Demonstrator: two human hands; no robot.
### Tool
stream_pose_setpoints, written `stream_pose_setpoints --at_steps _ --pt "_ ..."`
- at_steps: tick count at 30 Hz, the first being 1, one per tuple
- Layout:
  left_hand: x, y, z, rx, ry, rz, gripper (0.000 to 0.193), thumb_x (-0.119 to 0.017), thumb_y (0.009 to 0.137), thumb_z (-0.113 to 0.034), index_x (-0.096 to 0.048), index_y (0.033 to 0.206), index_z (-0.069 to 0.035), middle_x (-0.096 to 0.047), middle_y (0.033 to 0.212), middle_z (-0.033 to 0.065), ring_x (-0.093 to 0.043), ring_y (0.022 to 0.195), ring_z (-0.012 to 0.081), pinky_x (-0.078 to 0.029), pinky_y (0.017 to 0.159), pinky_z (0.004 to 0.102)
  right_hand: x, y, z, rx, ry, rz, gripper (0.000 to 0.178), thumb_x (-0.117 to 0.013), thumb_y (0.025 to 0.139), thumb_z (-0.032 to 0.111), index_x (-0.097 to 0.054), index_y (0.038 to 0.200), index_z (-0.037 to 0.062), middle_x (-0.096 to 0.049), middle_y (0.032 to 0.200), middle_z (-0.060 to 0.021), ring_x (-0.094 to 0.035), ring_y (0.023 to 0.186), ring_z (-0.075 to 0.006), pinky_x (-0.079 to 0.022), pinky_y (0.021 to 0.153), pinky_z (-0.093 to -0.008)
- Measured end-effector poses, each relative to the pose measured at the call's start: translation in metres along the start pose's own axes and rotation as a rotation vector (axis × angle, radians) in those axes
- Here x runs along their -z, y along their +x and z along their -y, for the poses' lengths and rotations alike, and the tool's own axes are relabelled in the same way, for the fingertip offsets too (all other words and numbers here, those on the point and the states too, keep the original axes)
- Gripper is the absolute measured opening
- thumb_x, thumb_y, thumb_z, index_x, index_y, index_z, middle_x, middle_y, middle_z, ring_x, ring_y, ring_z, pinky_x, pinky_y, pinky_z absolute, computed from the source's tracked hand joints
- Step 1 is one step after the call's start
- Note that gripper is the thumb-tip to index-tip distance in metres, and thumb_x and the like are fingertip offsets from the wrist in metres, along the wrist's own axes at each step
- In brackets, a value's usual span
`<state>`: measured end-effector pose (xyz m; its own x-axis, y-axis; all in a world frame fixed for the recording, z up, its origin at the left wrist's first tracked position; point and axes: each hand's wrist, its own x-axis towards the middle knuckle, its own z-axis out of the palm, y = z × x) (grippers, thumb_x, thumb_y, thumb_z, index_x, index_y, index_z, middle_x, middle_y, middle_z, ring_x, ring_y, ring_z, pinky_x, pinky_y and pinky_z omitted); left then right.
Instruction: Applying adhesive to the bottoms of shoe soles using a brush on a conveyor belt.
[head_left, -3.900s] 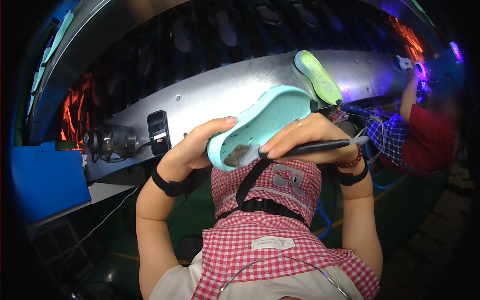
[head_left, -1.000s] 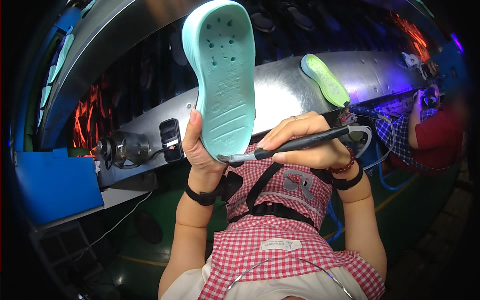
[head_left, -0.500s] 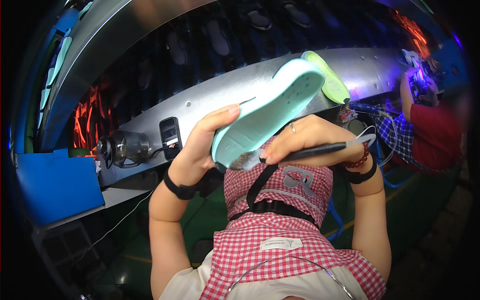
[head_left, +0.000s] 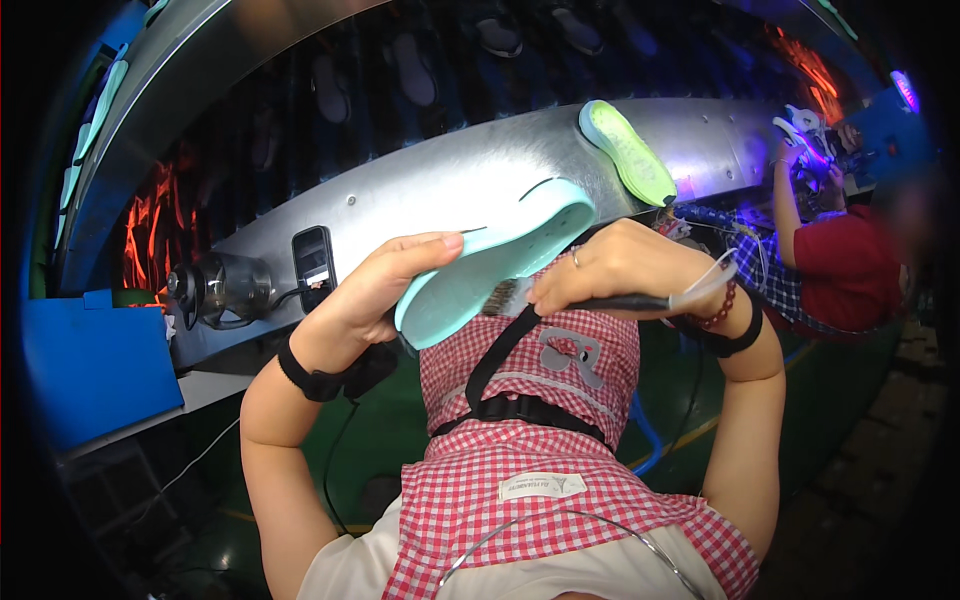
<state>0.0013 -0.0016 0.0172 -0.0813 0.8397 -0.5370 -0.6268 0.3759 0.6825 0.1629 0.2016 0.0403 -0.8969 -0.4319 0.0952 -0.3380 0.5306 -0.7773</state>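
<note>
My left hand (head_left: 375, 295) grips a mint-green shoe sole (head_left: 490, 262) by its lower end, held flat and tilted up to the right in front of my chest. My right hand (head_left: 615, 270) holds a black-handled brush (head_left: 590, 300), with its bristles touching the sole's near edge. Both wrists carry black bands, and the right one has a bead bracelet too. A red-and-white checked apron with a black strap lies below the hands.
A curved metal conveyor ledge (head_left: 400, 195) runs behind, with a yellow-green sole (head_left: 628, 152) on it. A phone (head_left: 314, 257) and a dark jar (head_left: 215, 288) stand at its left, by a blue box (head_left: 90, 370). A person in red (head_left: 850, 275) works at right.
The sole was raised upright a second ago, then lowered flat toward the brush. It now sits slightly lower, with the brush bristles against its edge.
</note>
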Motion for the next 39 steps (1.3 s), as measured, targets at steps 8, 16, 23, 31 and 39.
stream_pose_setpoints --at_steps 8,16,23,31,39 --pt "0.004 -0.006 0.003 -0.079 0.052 -0.052 0.044 -0.053 0.087 -0.027 -0.049 0.117 0.005 -0.059 0.101 0.0115 -0.06 0.083 0.0125 -0.05 0.069 0.0222 -0.001 -0.012 -0.026 0.024 0.133 -0.128 0.021 -0.064 0.073 0.006 -0.062 0.093 0.0017 -0.064 0.093 -0.0119 -0.062 0.084 -0.0264 -0.049 0.073 -0.0331" --pt "0.004 0.024 0.035 -0.246 -0.48 0.036 0.045 -0.042 0.089 -0.025 -0.04 0.121 0.006 -0.055 0.109 0.0201 -0.059 0.095 0.0265 -0.05 0.083 0.0376 -0.03 0.013 -0.023 -0.275 0.755 -0.481 0.019 -0.061 0.079 0.006 -0.063 0.097 -0.0013 -0.064 0.079 -0.0098 -0.061 0.065 -0.011 -0.05 0.058 -0.0205" --pt "0.013 0.036 0.054 -0.235 -0.753 -0.047 0.042 -0.045 0.087 -0.024 -0.043 0.118 0.006 -0.056 0.108 0.0202 -0.061 0.091 0.0307 -0.052 0.077 0.0456 -0.043 0.025 -0.055 -0.317 0.366 -1.174 0.016 -0.056 0.081 0.002 -0.061 0.095 -0.0031 -0.061 0.071 -0.008 -0.054 0.05 -0.0081 -0.043 0.044 -0.0184" --pt "0.018 -0.023 0.011 -0.62 -0.401 -0.084 0.048 -0.038 0.09 -0.029 -0.037 0.126 0.003 -0.053 0.114 0.0186 -0.058 0.097 0.028 -0.05 0.081 0.0395 -0.055 0.003 -0.008 0.149 0.945 -0.831 0.018 -0.052 0.08 0.003 -0.058 0.095 -0.0069 -0.061 0.089 -0.023 -0.052 0.045 -0.0111 -0.039 0.038 -0.0187" --pt "0.1 -0.092 -0.189 -1.195 -0.479 0.019 0.059 -0.023 0.089 -0.042 -0.031 0.129 0.002 -0.036 0.129 0.0244 -0.037 0.119 0.0384 -0.033 0.093 0.0601 -0.044 -0.009 -0.058 0.048 1.345 -1.1 0.022 -0.043 0.09 0.01 -0.051 0.107 -0.0007 -0.057 0.109 -0.0186 -0.049 0.048 -0.0107 -0.039 0.042 -0.019"
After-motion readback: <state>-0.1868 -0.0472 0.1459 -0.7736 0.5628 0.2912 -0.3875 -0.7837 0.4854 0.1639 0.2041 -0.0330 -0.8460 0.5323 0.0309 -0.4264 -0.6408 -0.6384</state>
